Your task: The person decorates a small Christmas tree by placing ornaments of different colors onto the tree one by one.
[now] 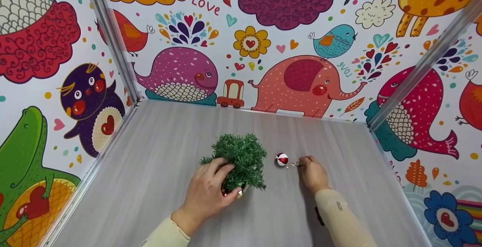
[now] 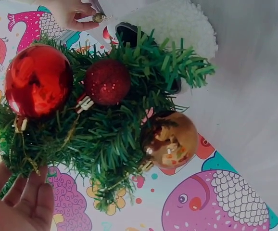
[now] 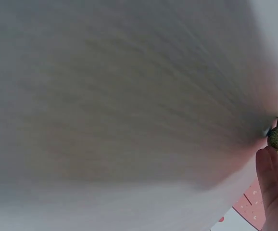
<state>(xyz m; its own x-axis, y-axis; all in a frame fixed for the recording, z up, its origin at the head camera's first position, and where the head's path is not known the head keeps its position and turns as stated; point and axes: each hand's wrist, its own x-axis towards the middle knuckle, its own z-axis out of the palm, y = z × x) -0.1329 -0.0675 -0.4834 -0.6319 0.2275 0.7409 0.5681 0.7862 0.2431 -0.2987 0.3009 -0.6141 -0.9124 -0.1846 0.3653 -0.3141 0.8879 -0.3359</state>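
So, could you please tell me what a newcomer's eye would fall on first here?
Probably the bright cartoon wall behind the table, then the green tree in the left grip. In the left wrist view, a glossy red bauble stands out on the tree. Right of the tree in the head view, the right grip pinches a gold ornament near a red-and-white ball.
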